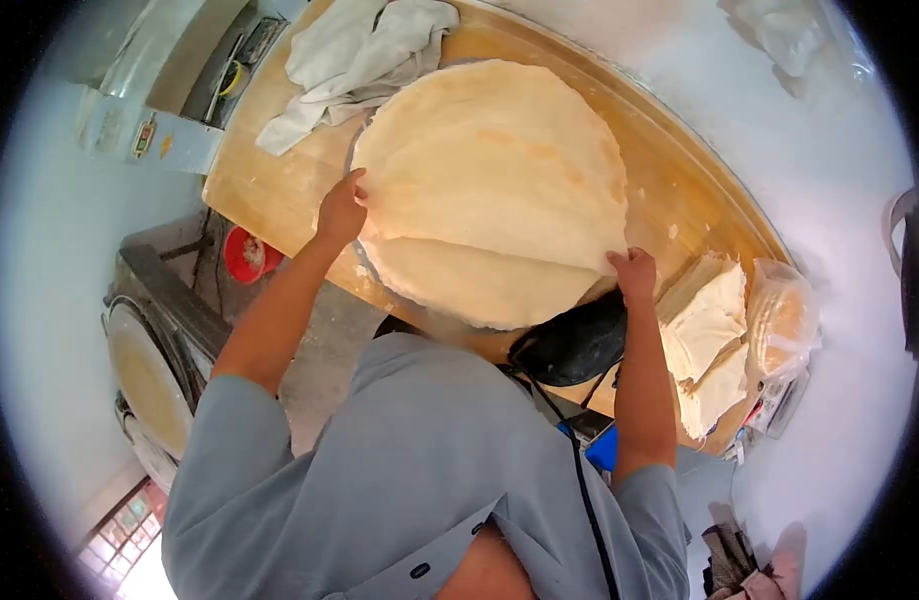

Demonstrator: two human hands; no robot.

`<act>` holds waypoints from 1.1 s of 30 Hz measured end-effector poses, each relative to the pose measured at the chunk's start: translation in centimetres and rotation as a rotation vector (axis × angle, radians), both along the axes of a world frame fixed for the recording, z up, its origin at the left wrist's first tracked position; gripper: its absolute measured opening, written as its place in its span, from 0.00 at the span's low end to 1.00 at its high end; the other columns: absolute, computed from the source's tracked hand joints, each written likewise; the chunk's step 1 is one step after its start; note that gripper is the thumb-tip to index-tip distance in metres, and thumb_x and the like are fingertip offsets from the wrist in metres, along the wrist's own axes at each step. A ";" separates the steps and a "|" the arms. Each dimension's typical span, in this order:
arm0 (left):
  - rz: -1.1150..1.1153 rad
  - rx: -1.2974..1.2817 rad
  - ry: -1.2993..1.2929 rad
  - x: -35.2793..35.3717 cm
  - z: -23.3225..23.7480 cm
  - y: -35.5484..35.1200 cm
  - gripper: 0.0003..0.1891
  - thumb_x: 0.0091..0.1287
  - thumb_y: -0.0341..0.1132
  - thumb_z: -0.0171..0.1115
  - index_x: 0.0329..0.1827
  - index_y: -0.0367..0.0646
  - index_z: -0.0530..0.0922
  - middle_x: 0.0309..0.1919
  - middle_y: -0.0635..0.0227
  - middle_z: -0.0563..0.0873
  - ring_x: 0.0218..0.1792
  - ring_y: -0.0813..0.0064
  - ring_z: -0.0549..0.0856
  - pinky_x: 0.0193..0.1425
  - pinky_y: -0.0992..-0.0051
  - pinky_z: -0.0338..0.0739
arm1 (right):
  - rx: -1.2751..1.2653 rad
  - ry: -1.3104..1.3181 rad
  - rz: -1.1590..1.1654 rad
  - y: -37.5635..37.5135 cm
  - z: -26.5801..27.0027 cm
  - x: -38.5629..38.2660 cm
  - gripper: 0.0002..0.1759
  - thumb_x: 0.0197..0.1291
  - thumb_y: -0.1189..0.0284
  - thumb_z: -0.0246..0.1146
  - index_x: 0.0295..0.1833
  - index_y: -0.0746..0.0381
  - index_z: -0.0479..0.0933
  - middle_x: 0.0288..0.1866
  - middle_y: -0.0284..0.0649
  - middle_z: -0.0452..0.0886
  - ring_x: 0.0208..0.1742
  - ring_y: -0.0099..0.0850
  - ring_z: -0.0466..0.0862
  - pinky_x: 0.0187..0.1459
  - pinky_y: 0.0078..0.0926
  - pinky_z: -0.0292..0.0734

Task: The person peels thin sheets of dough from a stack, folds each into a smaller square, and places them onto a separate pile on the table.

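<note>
A large, thin round flatbread (pixel 489 165) lies on a wooden table, over another round sheet (pixel 469 285) whose near part shows below it. The top sheet's near edge runs between my hands. At its left edge, my left hand (pixel 343 208) pinches the flatbread between thumb and fingers. My right hand (pixel 634 272) grips the same flatbread at its right edge, fingers closed. Beneath my right wrist sits a black bag (pixel 571 340) at the table's near edge. Folded flatbread sheets (pixel 707 320) are piled just right of that hand.
A pale cloth (pixel 364 60) is crumpled at the table's (pixel 269 185) far left. Round flatbreads in a clear plastic bag (pixel 782 320) stand at the right. Below on the left are a red bucket (pixel 247 255) and a large round pan (pixel 144 365). A wall borders the far side.
</note>
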State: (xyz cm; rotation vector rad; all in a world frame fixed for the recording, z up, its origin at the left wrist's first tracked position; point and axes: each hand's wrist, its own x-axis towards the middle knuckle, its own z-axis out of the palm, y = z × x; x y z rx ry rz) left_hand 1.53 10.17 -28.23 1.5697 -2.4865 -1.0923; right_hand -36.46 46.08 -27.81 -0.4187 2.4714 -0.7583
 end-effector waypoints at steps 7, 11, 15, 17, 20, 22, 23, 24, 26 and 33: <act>-0.583 -0.171 0.289 -8.4 1.1 11.1 0.36 0.58 0.27 0.61 0.74 0.41 0.66 0.72 0.53 0.70 0.74 0.54 0.66 0.79 0.60 0.57 | -0.233 0.014 -0.194 1.0 -2.2 0.2 0.11 0.51 0.73 0.74 0.34 0.66 0.78 0.26 0.35 0.79 0.28 0.27 0.78 0.28 0.28 0.72; -0.907 -0.044 0.166 -13.9 0.0 18.8 0.47 0.63 0.39 0.67 0.80 0.38 0.48 0.80 0.53 0.52 0.81 0.57 0.52 0.83 0.58 0.47 | -0.201 -0.142 -0.339 0.1 0.4 0.6 0.13 0.54 0.73 0.72 0.41 0.66 0.78 0.31 0.35 0.81 0.29 0.26 0.79 0.27 0.26 0.73; -0.913 -0.049 0.044 -14.9 0.2 20.9 0.43 0.65 0.40 0.64 0.79 0.35 0.53 0.80 0.54 0.53 0.81 0.55 0.52 0.82 0.57 0.47 | -0.276 -0.463 -0.245 -0.5 2.6 0.1 0.10 0.56 0.74 0.69 0.41 0.66 0.78 0.31 0.35 0.81 0.29 0.25 0.79 0.27 0.26 0.74; -0.916 -0.065 0.039 -14.4 -0.3 20.8 0.42 0.65 0.41 0.64 0.79 0.35 0.54 0.80 0.54 0.54 0.80 0.55 0.52 0.82 0.56 0.48 | -0.315 -0.428 -0.209 -2.7 5.7 2.0 0.09 0.57 0.74 0.68 0.41 0.66 0.78 0.31 0.35 0.81 0.29 0.25 0.79 0.26 0.26 0.74; -0.927 -0.086 0.136 -13.7 -0.9 20.7 0.41 0.65 0.41 0.65 0.77 0.34 0.56 0.78 0.51 0.56 0.80 0.51 0.53 0.82 0.55 0.47 | -0.352 -0.382 -0.033 -6.9 7.7 5.6 0.08 0.54 0.74 0.67 0.37 0.64 0.76 0.30 0.35 0.79 0.28 0.26 0.79 0.27 0.28 0.75; -0.930 -0.130 0.077 -13.4 -0.2 21.0 0.36 0.66 0.39 0.62 0.75 0.33 0.61 0.76 0.50 0.62 0.79 0.52 0.55 0.82 0.55 0.47 | -0.312 -0.226 0.130 -9.5 4.6 7.7 0.10 0.52 0.72 0.67 0.37 0.64 0.74 0.29 0.39 0.78 0.30 0.31 0.81 0.32 0.33 0.76; -0.927 -0.128 0.077 -13.1 -1.0 21.4 0.36 0.66 0.39 0.62 0.75 0.33 0.61 0.76 0.50 0.62 0.79 0.52 0.55 0.82 0.55 0.47 | -0.308 -0.090 0.230 -10.8 2.7 8.9 0.12 0.50 0.70 0.67 0.37 0.64 0.74 0.29 0.42 0.78 0.31 0.35 0.82 0.35 0.36 0.77; -0.913 -0.209 0.127 -12.6 -2.7 22.0 0.34 0.65 0.38 0.60 0.72 0.32 0.63 0.73 0.49 0.65 0.77 0.52 0.59 0.81 0.55 0.51 | -0.222 -0.031 0.305 -12.7 3.9 10.8 0.13 0.50 0.69 0.67 0.38 0.64 0.74 0.30 0.44 0.78 0.33 0.39 0.82 0.38 0.38 0.77; -0.894 -0.289 0.172 -11.8 -3.6 22.0 0.31 0.65 0.38 0.59 0.70 0.31 0.66 0.70 0.47 0.69 0.75 0.52 0.63 0.80 0.56 0.54 | -0.137 0.024 0.383 -15.7 4.0 13.5 0.14 0.49 0.68 0.67 0.38 0.63 0.74 0.31 0.47 0.79 0.35 0.43 0.82 0.40 0.40 0.77; -0.808 0.128 0.192 -10.6 -0.8 19.7 0.24 0.64 0.33 0.59 0.63 0.33 0.73 0.64 0.49 0.75 0.69 0.53 0.71 0.74 0.57 0.63 | -0.016 -0.211 0.486 -16.9 0.2 14.0 0.19 0.57 0.60 0.68 0.46 0.63 0.76 0.38 0.46 0.84 0.42 0.46 0.83 0.46 0.40 0.78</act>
